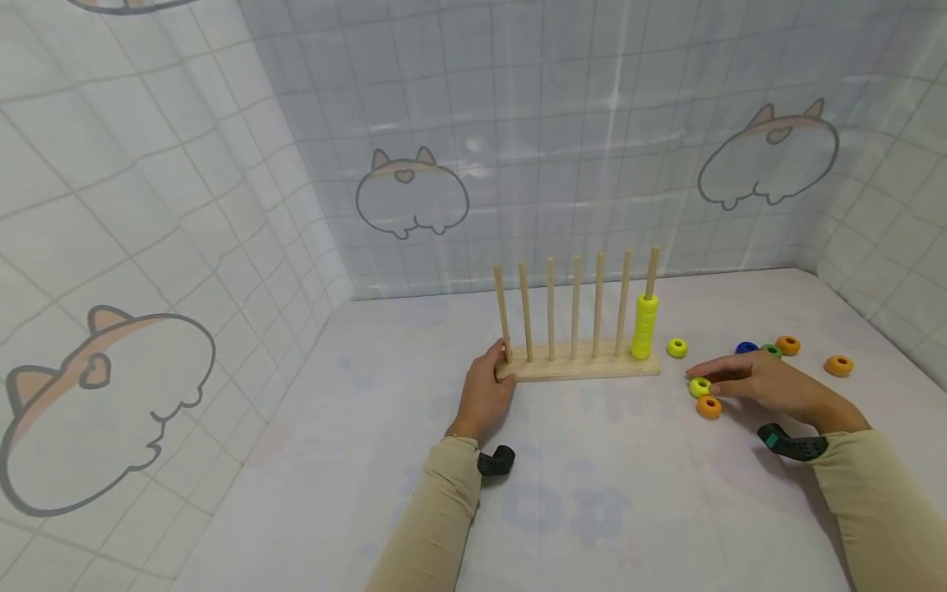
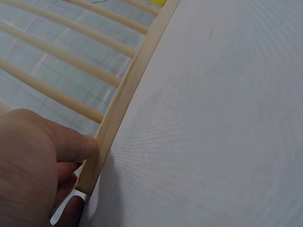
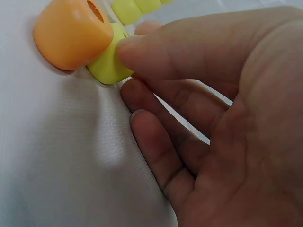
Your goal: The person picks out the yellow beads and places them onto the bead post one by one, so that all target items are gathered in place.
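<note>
A wooden peg rack (image 1: 577, 372) with a row of upright pegs stands on the table. Several yellow beads (image 1: 644, 327) are stacked on its rightmost peg. My left hand (image 1: 484, 396) grips the left end of the base, the thumb pressed against its front edge (image 2: 111, 125). To the right of the rack, my right hand (image 1: 777, 388) pinches a yellow bead (image 3: 106, 64) between thumb and fingers, down at the table surface. Touching or very close to this bead lies an orange bead (image 1: 709, 407). The far side of the pinched bead is hidden by the fingers.
One loose yellow bead (image 1: 676, 348) lies just right of the rack. Behind the right hand are a blue bead (image 1: 746, 348), a green bead (image 1: 773, 351) and an orange bead (image 1: 787, 345). Another orange bead (image 1: 839, 366) sits farther right. A tiled-pattern curtain (image 1: 547, 148) rises behind the table.
</note>
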The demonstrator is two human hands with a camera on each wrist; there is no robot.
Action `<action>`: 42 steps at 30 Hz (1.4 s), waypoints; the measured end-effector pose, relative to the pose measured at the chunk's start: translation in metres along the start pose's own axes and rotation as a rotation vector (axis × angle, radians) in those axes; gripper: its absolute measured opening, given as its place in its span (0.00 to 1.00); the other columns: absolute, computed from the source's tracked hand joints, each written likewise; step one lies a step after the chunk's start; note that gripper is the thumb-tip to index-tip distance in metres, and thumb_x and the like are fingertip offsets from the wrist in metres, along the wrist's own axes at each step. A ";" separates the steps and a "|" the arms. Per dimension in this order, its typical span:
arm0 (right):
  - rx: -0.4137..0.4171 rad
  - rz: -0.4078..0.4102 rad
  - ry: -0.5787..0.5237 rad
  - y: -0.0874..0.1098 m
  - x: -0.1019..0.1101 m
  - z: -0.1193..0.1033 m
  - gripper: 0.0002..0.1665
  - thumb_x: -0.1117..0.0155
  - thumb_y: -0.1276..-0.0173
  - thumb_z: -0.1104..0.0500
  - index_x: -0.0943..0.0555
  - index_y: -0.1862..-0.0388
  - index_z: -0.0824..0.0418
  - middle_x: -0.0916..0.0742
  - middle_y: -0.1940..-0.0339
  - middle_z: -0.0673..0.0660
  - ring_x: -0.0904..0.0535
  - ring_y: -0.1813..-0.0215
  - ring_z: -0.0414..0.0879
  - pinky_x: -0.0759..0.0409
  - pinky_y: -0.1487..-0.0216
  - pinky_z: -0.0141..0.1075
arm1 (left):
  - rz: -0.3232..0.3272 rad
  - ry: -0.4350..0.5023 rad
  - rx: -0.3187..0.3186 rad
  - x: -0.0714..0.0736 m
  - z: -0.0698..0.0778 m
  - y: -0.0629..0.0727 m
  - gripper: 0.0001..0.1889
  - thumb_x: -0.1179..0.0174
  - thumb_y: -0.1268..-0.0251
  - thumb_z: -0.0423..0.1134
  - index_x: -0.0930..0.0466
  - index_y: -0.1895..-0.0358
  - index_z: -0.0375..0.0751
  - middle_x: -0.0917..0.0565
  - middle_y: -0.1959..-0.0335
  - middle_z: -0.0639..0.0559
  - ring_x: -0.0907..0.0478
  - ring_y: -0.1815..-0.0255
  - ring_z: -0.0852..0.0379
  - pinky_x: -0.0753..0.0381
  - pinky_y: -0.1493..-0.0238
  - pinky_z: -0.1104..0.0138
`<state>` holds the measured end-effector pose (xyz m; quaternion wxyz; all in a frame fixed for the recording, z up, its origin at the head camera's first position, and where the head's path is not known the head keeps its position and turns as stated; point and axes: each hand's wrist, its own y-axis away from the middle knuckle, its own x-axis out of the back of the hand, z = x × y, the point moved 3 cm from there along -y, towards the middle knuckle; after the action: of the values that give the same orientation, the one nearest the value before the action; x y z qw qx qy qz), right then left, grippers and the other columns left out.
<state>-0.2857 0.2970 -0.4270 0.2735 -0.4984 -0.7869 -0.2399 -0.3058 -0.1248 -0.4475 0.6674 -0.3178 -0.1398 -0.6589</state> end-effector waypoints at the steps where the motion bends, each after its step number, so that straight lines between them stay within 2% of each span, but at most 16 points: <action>1: 0.002 -0.001 0.010 0.000 0.000 0.000 0.24 0.34 0.29 0.49 0.18 0.36 0.53 0.18 0.37 0.57 0.25 0.39 0.44 0.22 0.51 0.33 | 0.000 0.003 0.000 0.000 0.000 0.000 0.35 0.38 0.33 0.31 0.38 0.23 0.41 0.23 0.36 0.43 0.31 0.32 0.47 0.30 0.32 0.55; 9: -0.006 -0.007 0.045 -0.001 -0.001 -0.003 0.23 0.34 0.29 0.49 0.17 0.37 0.53 0.18 0.37 0.58 0.26 0.37 0.54 0.22 0.51 0.35 | 0.003 0.015 -0.009 0.001 0.001 0.001 0.35 0.38 0.32 0.30 0.38 0.23 0.40 0.22 0.36 0.43 0.31 0.31 0.47 0.30 0.32 0.55; 28: -0.030 0.060 0.054 -0.002 -0.004 -0.002 0.26 0.35 0.28 0.45 0.19 0.37 0.57 0.17 0.40 0.58 0.25 0.40 0.55 0.22 0.49 0.40 | 0.004 0.013 -0.028 0.002 0.000 0.001 0.34 0.39 0.32 0.31 0.38 0.23 0.40 0.22 0.36 0.43 0.31 0.32 0.46 0.31 0.32 0.54; 32: -0.047 0.082 0.064 -0.001 -0.002 0.001 0.28 0.37 0.28 0.41 0.20 0.36 0.56 0.19 0.38 0.60 0.27 0.37 0.58 0.24 0.46 0.45 | 0.002 0.015 -0.021 0.001 0.001 0.001 0.34 0.39 0.32 0.31 0.38 0.23 0.40 0.23 0.36 0.43 0.31 0.31 0.46 0.31 0.32 0.54; 38: -0.088 0.097 -0.018 0.000 0.001 0.001 0.33 0.37 0.29 0.40 0.24 0.33 0.59 0.24 0.33 0.68 0.34 0.33 0.65 0.30 0.42 0.64 | 0.006 0.012 -0.022 0.000 0.000 0.001 0.34 0.39 0.32 0.31 0.38 0.23 0.40 0.22 0.36 0.42 0.32 0.31 0.46 0.31 0.31 0.54; 42: -0.116 0.104 -0.044 -0.001 0.002 0.001 0.34 0.37 0.28 0.40 0.25 0.32 0.60 0.25 0.33 0.68 0.34 0.34 0.66 0.31 0.43 0.64 | 0.006 0.004 -0.023 0.000 0.000 0.001 0.34 0.39 0.32 0.31 0.38 0.23 0.41 0.22 0.36 0.43 0.31 0.31 0.47 0.32 0.31 0.55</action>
<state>-0.2871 0.2982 -0.4265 0.2386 -0.5589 -0.7505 -0.2596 -0.3053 -0.1251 -0.4476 0.6658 -0.3245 -0.1301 -0.6592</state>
